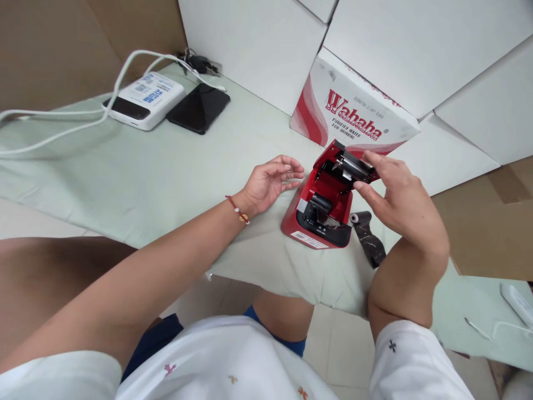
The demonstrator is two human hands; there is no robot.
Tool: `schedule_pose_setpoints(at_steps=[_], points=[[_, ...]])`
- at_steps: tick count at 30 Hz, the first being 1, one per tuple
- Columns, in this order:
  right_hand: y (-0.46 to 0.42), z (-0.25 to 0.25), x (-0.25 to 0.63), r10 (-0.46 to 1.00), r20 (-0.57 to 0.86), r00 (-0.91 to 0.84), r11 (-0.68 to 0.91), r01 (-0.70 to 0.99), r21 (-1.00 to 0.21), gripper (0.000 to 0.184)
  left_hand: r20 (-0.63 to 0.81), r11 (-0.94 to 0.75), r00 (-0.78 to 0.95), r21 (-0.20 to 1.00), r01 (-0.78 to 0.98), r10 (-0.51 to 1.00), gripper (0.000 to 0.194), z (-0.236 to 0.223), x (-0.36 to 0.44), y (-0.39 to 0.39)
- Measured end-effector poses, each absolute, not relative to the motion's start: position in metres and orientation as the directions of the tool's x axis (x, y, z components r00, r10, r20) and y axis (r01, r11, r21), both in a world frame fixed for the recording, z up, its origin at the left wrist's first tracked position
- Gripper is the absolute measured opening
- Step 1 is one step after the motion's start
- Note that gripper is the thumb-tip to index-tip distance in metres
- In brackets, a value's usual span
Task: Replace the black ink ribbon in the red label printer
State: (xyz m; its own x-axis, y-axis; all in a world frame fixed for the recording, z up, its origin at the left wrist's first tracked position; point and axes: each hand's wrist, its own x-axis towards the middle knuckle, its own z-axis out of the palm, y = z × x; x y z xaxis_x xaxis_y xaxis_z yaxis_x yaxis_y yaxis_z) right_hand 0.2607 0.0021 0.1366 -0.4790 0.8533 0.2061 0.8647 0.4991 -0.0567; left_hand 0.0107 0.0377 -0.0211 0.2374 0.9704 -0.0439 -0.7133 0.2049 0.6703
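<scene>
A red and black label printer (pixel 316 216) stands on the cloth-covered table with its lid (pixel 350 164) raised, showing rollers and a black roll inside. My right hand (pixel 400 191) grips the edge of that lid, the thumb on its inner side and the fingers at its top. Beside the printer's left wall, my left hand (pixel 272 183) is open, palm turned toward it, fingers loosely curved and holding nothing. Whether its fingertips touch the red casing, I cannot tell. A partly unrolled black ribbon roll (pixel 368 239) lies just right of the printer, below my right wrist.
Behind the printer, a Wahaha water carton (pixel 353 108) leans near stacked white boxes (pixel 258 44). At the left are a white device (pixel 154 97) with a cable (pixel 120 78), a black phone (pixel 200 108) and keys (pixel 197 62). A brown cardboard box (pixel 491 222) stands right.
</scene>
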Motion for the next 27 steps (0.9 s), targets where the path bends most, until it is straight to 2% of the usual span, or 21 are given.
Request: schedule_pose_setpoints(at_steps=[5, 8, 14, 17, 20, 22, 25, 26, 27], points=[[-0.007, 0.144, 0.258, 0.879, 0.186, -0.44, 0.465, 0.877, -0.121, 0.046, -0.049, 0.204, 0.232, 0.673, -0.711, 0.972, 0.022, -0.021, 0.011, 0.038], [-0.018, 0.15, 0.254, 0.894, 0.151, -0.421, 0.439, 0.89, -0.119, 0.04, -0.044, 0.193, 0.222, 0.68, -0.708, 0.974, 0.022, -0.021, 0.012, 0.038], [-0.025, 0.151, 0.25, 0.832, -0.072, -0.55, 0.548, 0.835, -0.054, 0.041, 0.044, 0.096, 0.195, 0.753, -0.651, 0.98, 0.028, -0.017, 0.014, 0.034], [-0.026, 0.15, 0.246, 0.77, -0.19, -0.609, 0.621, 0.784, 0.004, 0.039, 0.122, 0.057, 0.251, 0.796, -0.603, 0.96, 0.028, -0.013, 0.016, 0.027], [-0.025, 0.15, 0.241, 0.747, -0.237, -0.622, 0.648, 0.761, 0.045, 0.039, 0.166, 0.033, 0.308, 0.835, -0.549, 0.937, 0.035, -0.009, 0.018, 0.021], [-0.021, 0.15, 0.24, 0.734, -0.247, -0.633, 0.659, 0.751, 0.034, 0.038, 0.167, 0.026, 0.312, 0.846, -0.533, 0.935, 0.039, -0.008, 0.02, 0.018], [-0.013, 0.149, 0.242, 0.717, -0.242, -0.653, 0.668, 0.744, -0.03, 0.036, 0.173, 0.027, 0.313, 0.838, -0.545, 0.934, 0.028, -0.01, 0.02, 0.018], [-0.01, 0.148, 0.244, 0.714, -0.239, -0.658, 0.665, 0.744, -0.061, 0.037, 0.182, 0.03, 0.322, 0.83, -0.557, 0.929, 0.029, -0.011, 0.02, 0.018], [-0.008, 0.148, 0.245, 0.715, -0.237, -0.658, 0.658, 0.747, -0.092, 0.037, 0.191, 0.034, 0.331, 0.821, -0.57, 0.924, 0.038, -0.013, 0.02, 0.018]])
